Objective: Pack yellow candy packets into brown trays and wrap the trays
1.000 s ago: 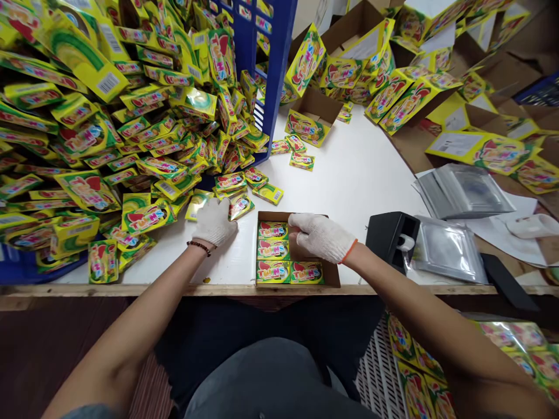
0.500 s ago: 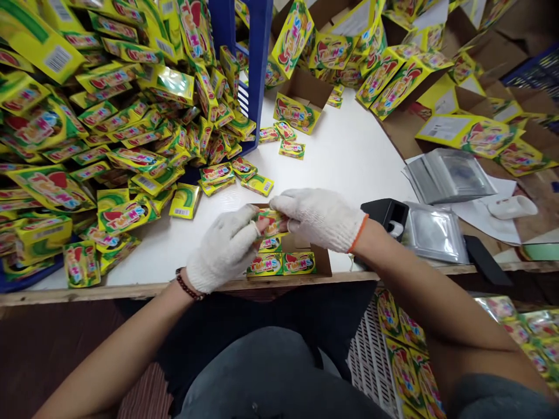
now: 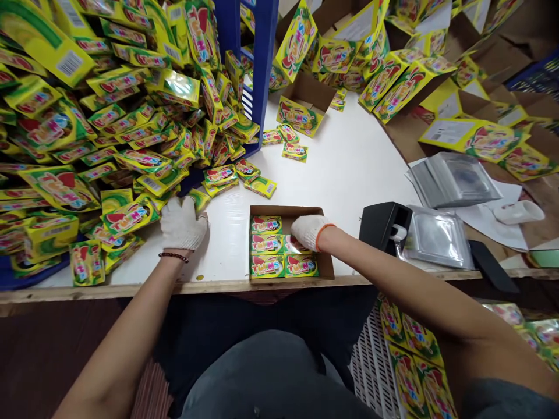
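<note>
My left hand, in a white knit glove, lies at the edge of the heap with its fingers apart. Its fingertips cover part of a small yellow-green box on the table. In an open cardboard carton, my gloved right hand has its fingers bent down on a small yellow box in the middle row, right column. Those fingertips are partly hidden. Several matching small boxes lie face up in rows in the carton, with fruit pictures and coloured lettering.
A large heap of small boxes spills from a blue crate at left. Beyond my hands stands another open carton. At right are a black tape dispenser, clear plastic sleeves and piled cartons. The table's wooden edge runs nearest me.
My left hand has left the carton and moved left to the heap. My right hand has shifted slightly right and down; boxes now sit in the top-left and middle-right places.
</note>
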`<move>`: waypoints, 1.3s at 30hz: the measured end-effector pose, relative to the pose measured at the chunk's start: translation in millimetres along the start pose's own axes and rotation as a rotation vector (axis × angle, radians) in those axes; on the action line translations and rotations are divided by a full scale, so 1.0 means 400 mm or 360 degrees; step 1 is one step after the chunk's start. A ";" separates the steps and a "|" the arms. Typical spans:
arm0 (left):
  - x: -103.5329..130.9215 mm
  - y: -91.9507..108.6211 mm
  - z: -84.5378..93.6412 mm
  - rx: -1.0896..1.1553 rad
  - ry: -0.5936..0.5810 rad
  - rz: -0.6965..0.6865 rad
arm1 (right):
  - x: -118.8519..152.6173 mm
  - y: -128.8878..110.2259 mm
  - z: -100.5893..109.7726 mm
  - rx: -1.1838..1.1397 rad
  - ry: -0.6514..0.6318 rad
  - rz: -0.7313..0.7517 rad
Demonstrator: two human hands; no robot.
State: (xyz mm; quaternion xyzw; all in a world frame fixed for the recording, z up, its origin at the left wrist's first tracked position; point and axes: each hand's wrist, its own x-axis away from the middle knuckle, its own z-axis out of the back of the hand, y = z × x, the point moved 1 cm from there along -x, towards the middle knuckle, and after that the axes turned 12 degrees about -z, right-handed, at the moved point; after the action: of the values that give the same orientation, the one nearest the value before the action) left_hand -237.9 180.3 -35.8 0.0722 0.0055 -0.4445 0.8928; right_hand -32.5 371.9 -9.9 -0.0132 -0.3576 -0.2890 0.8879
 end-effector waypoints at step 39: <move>0.115 0.381 0.036 0.0231 -0.0695 -0.1347 | 0.104 0.081 0.099 0.0034 0.0528 0.0092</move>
State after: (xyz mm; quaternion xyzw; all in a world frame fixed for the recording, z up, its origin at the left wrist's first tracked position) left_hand -90.0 232.6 -6.3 0.0307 -0.1843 -0.7728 0.6065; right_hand -16.3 386.9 52.4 0.0338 -0.2085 -0.2579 0.9428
